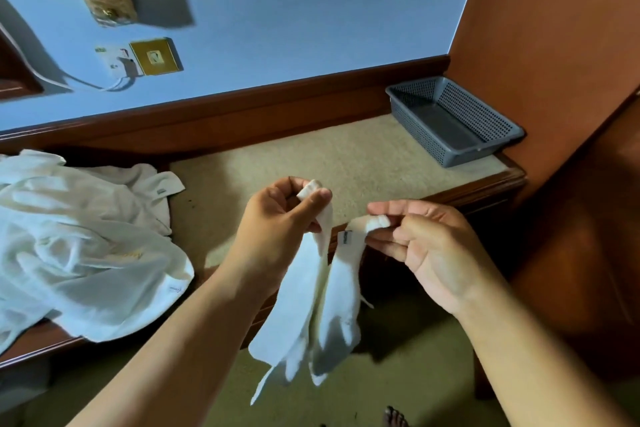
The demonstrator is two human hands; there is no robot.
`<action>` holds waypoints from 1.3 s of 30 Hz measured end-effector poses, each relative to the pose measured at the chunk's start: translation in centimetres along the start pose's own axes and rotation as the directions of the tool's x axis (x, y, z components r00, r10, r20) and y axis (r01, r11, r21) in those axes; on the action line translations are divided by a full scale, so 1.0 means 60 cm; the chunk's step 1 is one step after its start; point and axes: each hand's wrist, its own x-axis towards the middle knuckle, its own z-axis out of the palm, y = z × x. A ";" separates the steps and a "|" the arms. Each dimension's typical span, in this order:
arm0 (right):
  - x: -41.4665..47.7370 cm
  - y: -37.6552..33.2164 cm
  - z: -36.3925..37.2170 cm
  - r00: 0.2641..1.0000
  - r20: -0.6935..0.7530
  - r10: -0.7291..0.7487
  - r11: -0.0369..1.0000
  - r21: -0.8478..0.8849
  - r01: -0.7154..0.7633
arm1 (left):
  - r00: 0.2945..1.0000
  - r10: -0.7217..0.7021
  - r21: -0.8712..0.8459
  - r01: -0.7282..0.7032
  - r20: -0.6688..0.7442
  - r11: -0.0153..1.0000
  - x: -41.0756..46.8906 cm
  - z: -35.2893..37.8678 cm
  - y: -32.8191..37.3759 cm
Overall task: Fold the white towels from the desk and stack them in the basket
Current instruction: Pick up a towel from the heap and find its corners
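At centre frame, I have one small towel [311,305] hanging in the air in front of the desk [311,156], its lower end drooping past the desk edge toward the floor. My left hand [277,229] pinches one top corner between thumb and curled fingers. My right hand [426,246] pinches the other corner with thumb and forefinger, its remaining fingers loosely spread. The two hands are near each other, so the cloth sags in a bunched, doubled drape with a tag [345,239] showing by the right corner.

At left of the frame the pile [86,253] of unfolded towels lies on the desk. At upper right the basket [483,148] sits on the desk's far corner, and I see no folded towel in it, so I judge the task to be at its start.

To do this step well, I think I should draw the hands apart until the top edge is straight and the cloth hangs flat. Then I would lay it on the bare pad between pile and basket and fold it there, matching corner to corner. Keeping both pinches firm matters, since one slip would let the towel drop to the floor.
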 end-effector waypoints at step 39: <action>0.046 -0.133 0.082 0.680 0.280 -0.678 0.414 -0.619 0.667 | 0.825 0.510 0.185 -0.556 0.242 0.811 0.007 0.017 0.073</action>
